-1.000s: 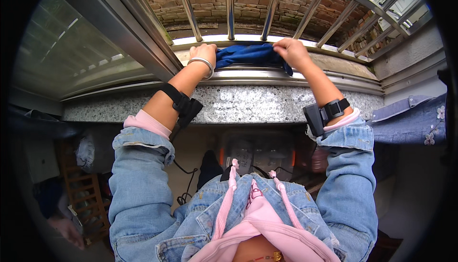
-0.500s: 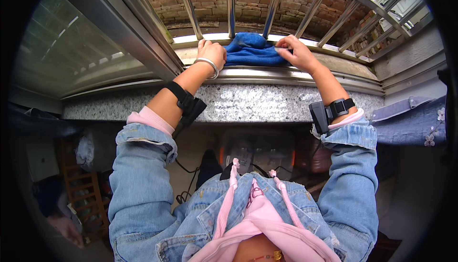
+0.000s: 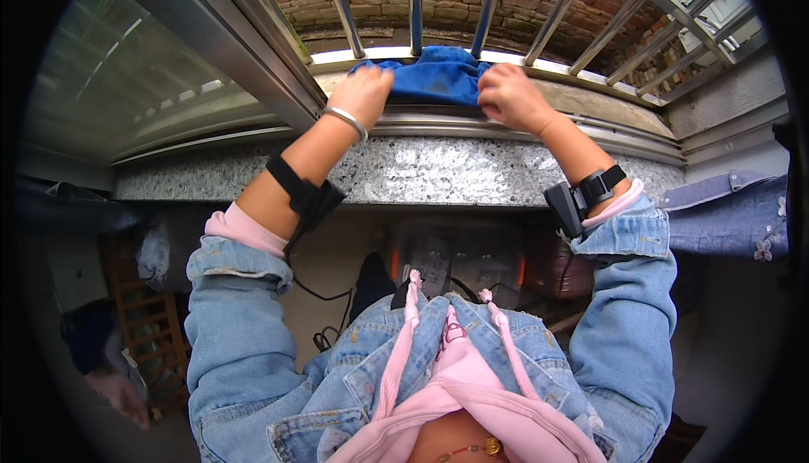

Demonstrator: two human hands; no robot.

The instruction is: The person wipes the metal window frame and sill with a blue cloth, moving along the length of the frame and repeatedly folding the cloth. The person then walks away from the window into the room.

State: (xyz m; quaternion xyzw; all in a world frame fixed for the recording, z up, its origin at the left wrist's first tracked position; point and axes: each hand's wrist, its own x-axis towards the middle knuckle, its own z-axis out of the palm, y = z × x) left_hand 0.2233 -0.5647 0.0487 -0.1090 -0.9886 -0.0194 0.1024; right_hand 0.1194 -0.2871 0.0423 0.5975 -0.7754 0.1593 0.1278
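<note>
A crumpled blue cloth lies over the outer window ledge, up against the upright metal bars. My left hand, with a silver bangle on its wrist, is closed at the cloth's left end. At the opposite end, the curled fingers of my right hand grip the cloth's right edge. Between my hands the fabric spreads in loose folds, with a darker patch in its middle. Both wrists carry black straps with small black devices.
Metal bars stand beyond the ledge before a brick wall. A glass window panel is at left, a speckled stone sill nearer me. Blue fabric hangs right. Below are a clear-lidded bin, a wooden rack and another person's hand.
The cloth now spreads wider to the left and sits slightly farther out. My left hand has shifted left with its end, and my right hand has turned, its fingers curling more.
</note>
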